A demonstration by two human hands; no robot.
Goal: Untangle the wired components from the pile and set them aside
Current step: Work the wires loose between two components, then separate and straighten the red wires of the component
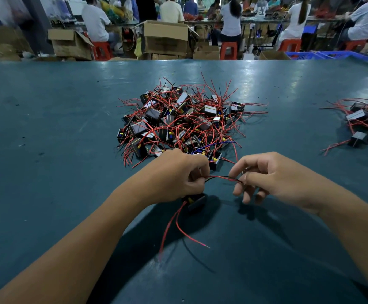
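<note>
One wired component (195, 200), a small black box with red leads, sits just below the left hand (178, 178), which is clenched around it and its wires. The right hand (264, 176) pinches the far end of a red and black wire pair (222, 178) stretched between the two hands. The tangled pile (178, 121) lies just beyond them on the green table (58, 128), and a smaller sorted group (367, 119) rests well apart at the right. The risk, as I judge it, is pulling too hard: a snagged lead could tear from its box, or drag neighbouring parts off the heap.
</note>
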